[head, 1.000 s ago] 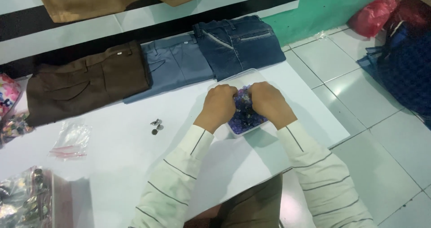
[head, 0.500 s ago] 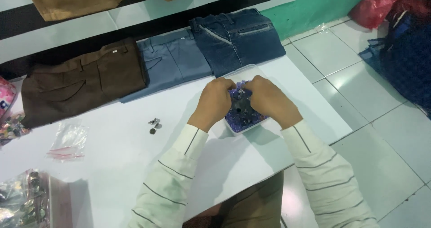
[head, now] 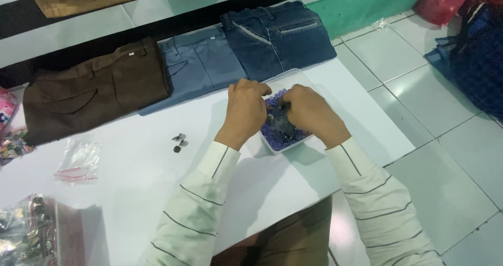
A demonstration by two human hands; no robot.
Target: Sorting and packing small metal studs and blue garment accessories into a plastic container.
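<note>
A small clear plastic tray (head: 272,148) full of small purple-blue pieces sits on the white table (head: 157,192). Both of my hands are over it, fingers curled down into the pieces. My left hand (head: 246,109) covers the tray's left side and my right hand (head: 309,114) its right side. Between the fingertips I see a small dark metallic piece (head: 277,116); which hand grips it I cannot tell. Both sleeves are white with thin dark stripes.
Three folded trousers lie along the table's far edge: brown (head: 89,90), grey-blue (head: 199,67), dark denim (head: 277,38). A few small metal buttons (head: 178,141) lie left of the tray. Clear bags (head: 78,161) and a bag of metal parts (head: 23,234) sit left. Tiled floor lies right.
My hands stay over the tray, fingers working in the pieces. The view has shifted slightly; nothing else has moved.
</note>
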